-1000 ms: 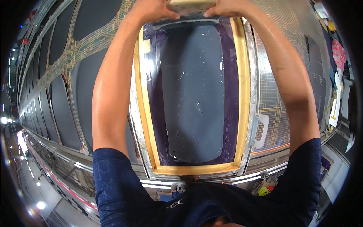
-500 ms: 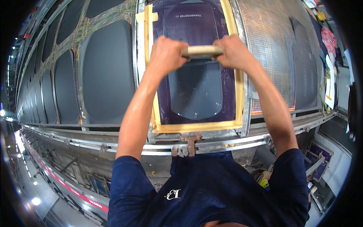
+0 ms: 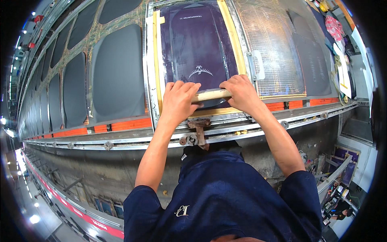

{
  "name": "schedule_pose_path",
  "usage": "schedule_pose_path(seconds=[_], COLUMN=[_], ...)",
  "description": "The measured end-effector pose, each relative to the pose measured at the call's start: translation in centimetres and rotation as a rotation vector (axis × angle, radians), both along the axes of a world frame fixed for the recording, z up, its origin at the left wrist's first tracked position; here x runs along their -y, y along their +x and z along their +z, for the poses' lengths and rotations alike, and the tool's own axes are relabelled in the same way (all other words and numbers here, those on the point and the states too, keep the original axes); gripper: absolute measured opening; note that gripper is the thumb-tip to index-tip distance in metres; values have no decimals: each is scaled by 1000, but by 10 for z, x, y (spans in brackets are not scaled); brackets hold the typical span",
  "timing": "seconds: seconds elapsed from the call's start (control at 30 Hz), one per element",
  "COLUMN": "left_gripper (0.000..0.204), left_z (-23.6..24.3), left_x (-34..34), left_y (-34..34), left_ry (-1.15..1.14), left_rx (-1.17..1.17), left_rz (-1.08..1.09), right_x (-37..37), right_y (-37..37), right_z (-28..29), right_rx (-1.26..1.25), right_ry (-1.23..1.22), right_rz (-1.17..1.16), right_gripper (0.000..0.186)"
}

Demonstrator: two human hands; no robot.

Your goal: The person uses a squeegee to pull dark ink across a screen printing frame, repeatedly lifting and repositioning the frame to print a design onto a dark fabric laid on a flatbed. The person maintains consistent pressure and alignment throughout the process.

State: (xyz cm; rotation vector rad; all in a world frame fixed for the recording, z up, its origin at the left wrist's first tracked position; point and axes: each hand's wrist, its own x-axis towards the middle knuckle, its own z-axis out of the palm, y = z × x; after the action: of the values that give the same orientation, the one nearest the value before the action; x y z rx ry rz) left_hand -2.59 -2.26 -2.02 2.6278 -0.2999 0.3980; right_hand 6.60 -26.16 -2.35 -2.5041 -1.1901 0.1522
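Both hands grip a pale wooden-handled squeegee (image 3: 210, 95), held crosswise over the near end of a printing screen (image 3: 193, 48). My left hand (image 3: 180, 101) is closed round its left end and my right hand (image 3: 242, 93) round its right end. The screen's mesh is dark purple, with a pale arched emblem (image 3: 200, 71) just beyond the squeegee. Yellow tape (image 3: 230, 32) lines the metal frame. The squeegee's lower edge is largely hidden by its handle and my hands.
Several dark grey panels (image 3: 117, 72) lie on the long table to the left. Right of the screen are a shiny line-patterned surface (image 3: 270, 52) and another dark panel (image 3: 308, 52). A metal rail (image 3: 258, 128) with a rusty bracket (image 3: 199, 128) runs along the near edge.
My hands have drawn the squeegee toward me, from the middle of the screen to its near end. The pale emblem now shows on the mesh behind it.
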Motion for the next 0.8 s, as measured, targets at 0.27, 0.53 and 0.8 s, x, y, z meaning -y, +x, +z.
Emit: schedule_pose_path(seconds=[0.27, 0.53, 0.8], left_gripper=[21, 18, 30], left_z=[-13, 0, -7], left_x=[-14, -71, -141], left_y=[-2, 158, 342], left_ry=[105, 121, 136], left_rx=[-178, -168, -169], left_rz=[-49, -34, 10], right_x=[6, -54, -128], right_y=[0, 167, 360], right_z=[-7, -5, -8], right_rx=[-47, -21, -52], right_ry=[-3, -106, -117], right_rz=[52, 76, 37], right_gripper=[33, 18, 30])
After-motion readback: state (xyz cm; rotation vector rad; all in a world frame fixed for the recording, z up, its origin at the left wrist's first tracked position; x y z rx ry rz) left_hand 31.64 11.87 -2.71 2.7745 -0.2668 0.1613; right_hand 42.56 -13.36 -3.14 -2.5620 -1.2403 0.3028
